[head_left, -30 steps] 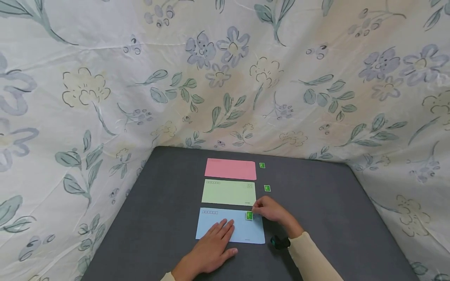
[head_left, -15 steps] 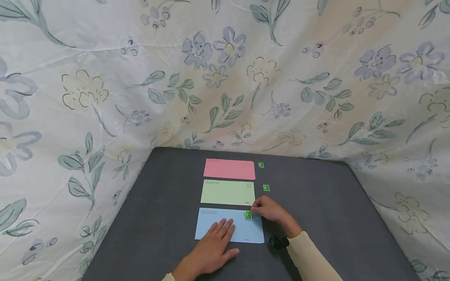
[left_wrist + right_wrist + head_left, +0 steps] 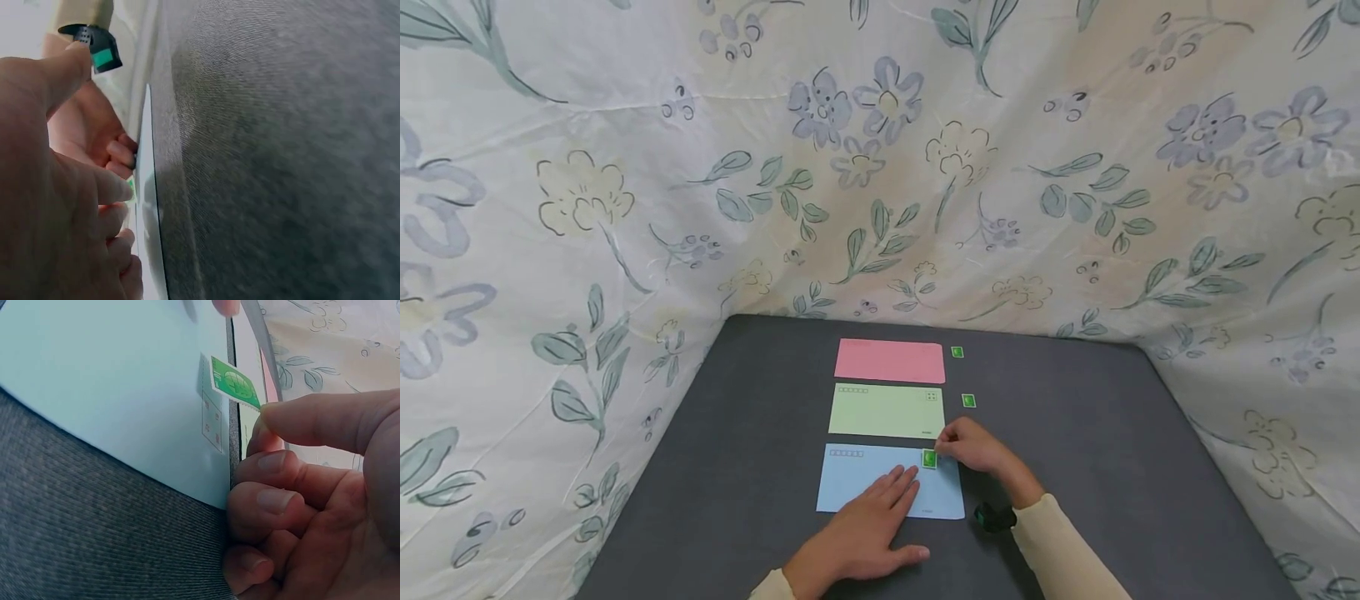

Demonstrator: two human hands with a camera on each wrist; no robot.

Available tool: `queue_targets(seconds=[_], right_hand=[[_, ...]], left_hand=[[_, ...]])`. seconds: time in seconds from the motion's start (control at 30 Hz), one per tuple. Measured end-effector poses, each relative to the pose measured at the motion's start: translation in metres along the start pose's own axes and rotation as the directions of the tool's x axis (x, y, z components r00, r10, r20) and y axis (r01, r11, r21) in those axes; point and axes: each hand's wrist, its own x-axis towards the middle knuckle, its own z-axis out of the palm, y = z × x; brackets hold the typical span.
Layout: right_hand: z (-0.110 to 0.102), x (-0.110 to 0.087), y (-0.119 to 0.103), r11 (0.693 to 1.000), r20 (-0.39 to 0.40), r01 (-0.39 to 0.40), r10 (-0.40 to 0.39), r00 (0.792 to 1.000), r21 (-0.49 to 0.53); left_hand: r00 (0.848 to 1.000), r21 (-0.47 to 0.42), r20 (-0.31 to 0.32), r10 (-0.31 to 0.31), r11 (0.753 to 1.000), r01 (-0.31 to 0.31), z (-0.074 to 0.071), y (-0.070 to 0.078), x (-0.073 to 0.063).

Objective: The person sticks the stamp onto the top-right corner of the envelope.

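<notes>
A blue envelope (image 3: 872,487) lies nearest me on the dark table. Over its lower half my left hand (image 3: 868,529) stretches with straight fingers, the fingertips just short of the stamp. My right hand (image 3: 973,446) pinches a green stamp (image 3: 236,382) by one corner between thumb and forefinger. That stamp is tilted above the envelope's upper right corner, partly over the printed stamp box (image 3: 211,422), which shows in the right wrist view. In the left wrist view, the left hand (image 3: 69,187) is close in front, with the right hand (image 3: 94,128) behind it.
Beyond the blue envelope lie a green envelope (image 3: 883,411) and a pink envelope (image 3: 889,361) in a column. To their right are two loose green stamps, a nearer stamp (image 3: 968,401) and a farther stamp (image 3: 957,352). Flowered cloth (image 3: 880,167) hangs around the table (image 3: 1075,433).
My left hand has slid right along the blue envelope, closer to the stamp. The right hand keeps its place, still pinching the stamp. The head view has shifted slightly.
</notes>
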Motion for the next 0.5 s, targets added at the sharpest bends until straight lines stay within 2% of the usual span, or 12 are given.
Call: queue_targets(seconds=[0.1,0.5], right_hand=[[0.000,-0.001,-0.001,1.000,-0.008,-0.001,0.001,1.000,-0.007],[0.006,0.001,-0.001,1.000,-0.027,-0.011,0.010,1.000,-0.029]], left_hand=[[1.000,0.002,0.011,0.011,1.000,-0.011,-0.001,0.002,0.005],[0.998,0.005,0.066,-0.023,1.000,0.023,0.000,0.002,0.014]])
